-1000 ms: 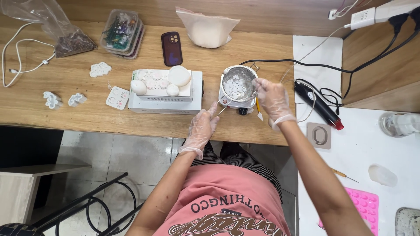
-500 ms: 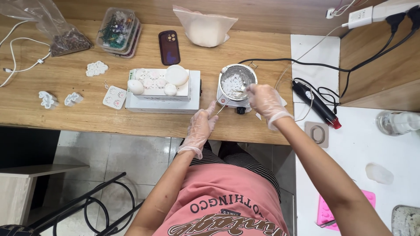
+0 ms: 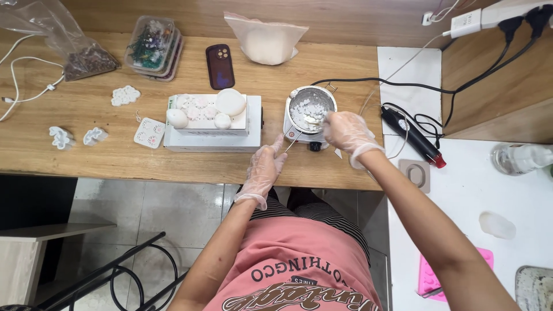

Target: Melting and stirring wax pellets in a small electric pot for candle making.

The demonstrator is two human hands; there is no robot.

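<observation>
Right hand grips a spoon in the pot of white chips; left hand pinches the handle. Hard stirring could tip the pot off the burner toward her lap.

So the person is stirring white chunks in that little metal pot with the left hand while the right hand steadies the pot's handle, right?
Not quite: the hands are swapped. The head view shows the right hand stirring the white chunks in the little metal pot, while the left hand steadies the pot's handle.
</observation>
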